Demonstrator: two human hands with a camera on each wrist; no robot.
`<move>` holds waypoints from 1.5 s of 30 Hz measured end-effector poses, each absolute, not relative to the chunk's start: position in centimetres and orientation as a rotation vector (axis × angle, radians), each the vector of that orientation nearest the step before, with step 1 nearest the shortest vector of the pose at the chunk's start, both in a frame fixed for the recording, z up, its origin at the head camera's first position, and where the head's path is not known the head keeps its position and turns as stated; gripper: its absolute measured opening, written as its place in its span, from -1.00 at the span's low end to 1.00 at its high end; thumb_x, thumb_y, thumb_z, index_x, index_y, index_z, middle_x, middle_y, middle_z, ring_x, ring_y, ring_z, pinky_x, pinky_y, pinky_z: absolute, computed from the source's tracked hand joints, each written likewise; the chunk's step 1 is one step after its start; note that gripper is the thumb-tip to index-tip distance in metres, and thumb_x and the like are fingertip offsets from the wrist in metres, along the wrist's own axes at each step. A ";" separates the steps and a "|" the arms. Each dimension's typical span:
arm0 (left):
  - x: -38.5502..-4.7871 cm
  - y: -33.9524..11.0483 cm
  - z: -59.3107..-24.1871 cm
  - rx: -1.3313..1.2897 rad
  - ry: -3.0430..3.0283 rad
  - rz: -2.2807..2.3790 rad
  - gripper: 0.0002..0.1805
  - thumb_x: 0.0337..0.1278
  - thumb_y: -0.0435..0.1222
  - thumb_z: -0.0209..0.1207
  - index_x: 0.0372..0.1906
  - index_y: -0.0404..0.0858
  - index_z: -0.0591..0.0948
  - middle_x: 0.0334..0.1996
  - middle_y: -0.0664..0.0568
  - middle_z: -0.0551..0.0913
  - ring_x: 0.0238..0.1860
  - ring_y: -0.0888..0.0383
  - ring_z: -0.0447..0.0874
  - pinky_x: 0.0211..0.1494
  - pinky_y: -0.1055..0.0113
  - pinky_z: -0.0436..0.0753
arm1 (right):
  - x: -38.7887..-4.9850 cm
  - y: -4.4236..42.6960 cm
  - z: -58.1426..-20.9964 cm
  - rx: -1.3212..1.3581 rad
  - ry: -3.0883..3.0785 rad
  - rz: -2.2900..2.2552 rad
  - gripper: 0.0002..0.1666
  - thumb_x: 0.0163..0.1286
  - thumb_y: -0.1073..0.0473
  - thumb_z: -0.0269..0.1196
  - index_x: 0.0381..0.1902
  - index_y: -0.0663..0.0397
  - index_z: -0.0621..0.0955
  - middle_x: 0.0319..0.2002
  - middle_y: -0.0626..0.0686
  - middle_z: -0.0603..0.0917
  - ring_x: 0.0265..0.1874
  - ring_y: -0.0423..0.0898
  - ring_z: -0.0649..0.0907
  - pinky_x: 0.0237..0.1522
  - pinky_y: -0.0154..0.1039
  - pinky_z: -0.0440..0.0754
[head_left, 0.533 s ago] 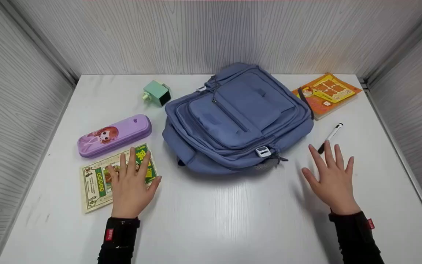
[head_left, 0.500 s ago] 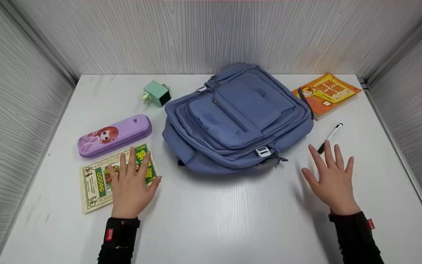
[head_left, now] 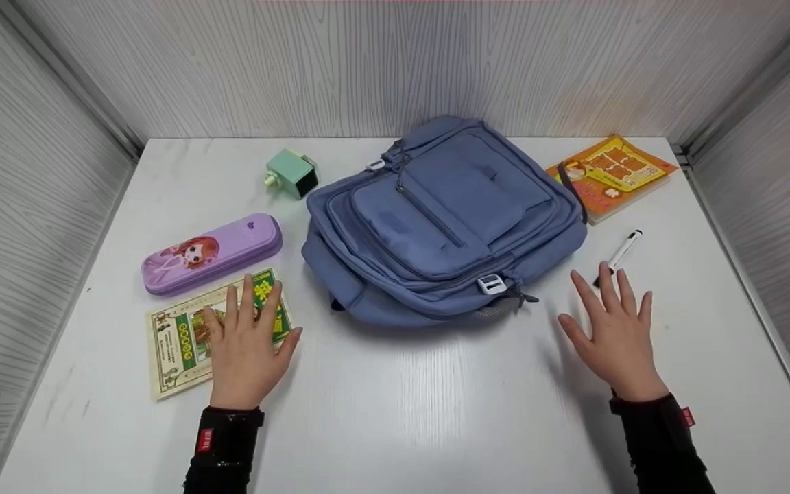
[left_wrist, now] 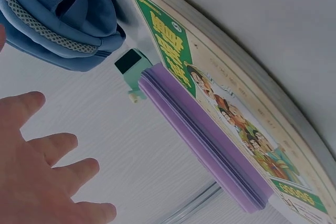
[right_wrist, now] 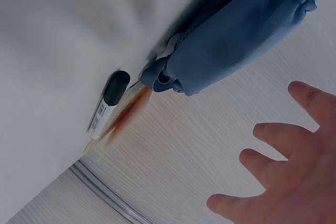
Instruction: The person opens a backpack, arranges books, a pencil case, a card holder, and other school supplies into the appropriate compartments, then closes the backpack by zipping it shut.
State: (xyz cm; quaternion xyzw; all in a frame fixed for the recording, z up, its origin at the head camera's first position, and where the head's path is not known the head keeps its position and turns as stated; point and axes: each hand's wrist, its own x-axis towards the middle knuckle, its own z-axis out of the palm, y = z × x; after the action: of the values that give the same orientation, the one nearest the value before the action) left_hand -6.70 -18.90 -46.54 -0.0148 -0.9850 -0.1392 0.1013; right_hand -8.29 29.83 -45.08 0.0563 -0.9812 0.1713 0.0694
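My left hand [head_left: 247, 360] hovers over a green and cream book [head_left: 179, 346], fingers spread and holding nothing; the hand hides part of its cover. Past that book lies a purple pencil case [head_left: 230, 250] with a cartoon girl on its lid. On the right, my right hand [head_left: 620, 350] is spread too, just in front of a black and white marker [head_left: 625, 250], with nothing in its grasp. Between and beyond both hands a blue backpack [head_left: 446, 219] lies on its back, front pockets up. In the right wrist view the marker [right_wrist: 107, 106] stands apart from the fingers.
A mint green box-shaped object [head_left: 292, 173] with a dark open end sits left of the backpack. An orange book [head_left: 618, 175] lies at the back right, partly behind the backpack's edge. Grey wood-grain panels [head_left: 265, 68] border the white table [head_left: 429, 412] at the back and sides.
My right hand has shifted slightly to the left. The left hand stays nearly in place, and the things on the table rest as before.
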 end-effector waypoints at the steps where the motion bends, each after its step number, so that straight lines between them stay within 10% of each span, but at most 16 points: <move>1: -6.7 -18.8 -46.5 -0.047 -2.908 -0.409 -0.19 0.20 0.00 0.27 0.50 -0.14 0.29 0.55 -0.33 0.10 0.54 -0.38 0.03 0.48 -0.48 -0.07 | -8.4 29.7 -45.1 0.175 -2.950 0.520 -0.21 0.42 -0.14 0.20 0.52 -0.11 0.26 0.56 0.34 0.06 0.55 0.38 0.01 0.41 0.54 -0.24; 18: -6.2 -9.7 -43.9 -0.531 -2.695 -0.481 -0.17 0.03 -0.06 0.42 0.44 -0.13 0.39 0.47 -0.31 0.29 0.46 -0.34 0.26 0.42 -0.40 0.23 | -11.8 27.4 -45.7 0.397 -2.707 0.658 -0.32 0.29 0.24 0.34 0.35 0.28 0.44 0.40 0.51 0.29 0.41 0.46 0.27 0.36 0.42 0.20; 28: -6.8 -3.6 -44.9 -0.774 -2.645 -0.286 -0.33 0.10 -0.04 0.37 0.36 0.02 0.49 0.44 -0.16 0.39 0.45 -0.27 0.32 0.39 -0.27 0.39 | -14.4 26.5 -46.6 0.501 -2.784 0.642 -0.47 0.29 0.38 0.30 0.24 0.14 0.58 0.35 0.35 0.46 0.40 0.33 0.37 0.40 0.40 0.22; 45: -9.4 -5.9 -47.7 -0.704 -2.433 -0.297 -0.45 -0.05 -0.50 0.34 0.05 0.08 0.71 0.13 -0.09 0.68 0.30 -0.09 0.55 0.32 -0.11 0.55 | -14.0 24.9 -47.8 0.558 -2.641 0.545 -0.66 0.13 0.25 0.46 -0.12 0.08 0.64 -0.14 0.16 0.68 0.00 0.20 0.61 0.33 0.44 0.23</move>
State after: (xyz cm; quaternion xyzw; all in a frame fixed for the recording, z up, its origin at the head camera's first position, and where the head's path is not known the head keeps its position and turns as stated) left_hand -9.41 -5.91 -47.69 -0.2639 -0.9126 -0.1114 0.2916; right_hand -14.00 24.92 -47.78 0.1987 -0.9411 0.1942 0.1926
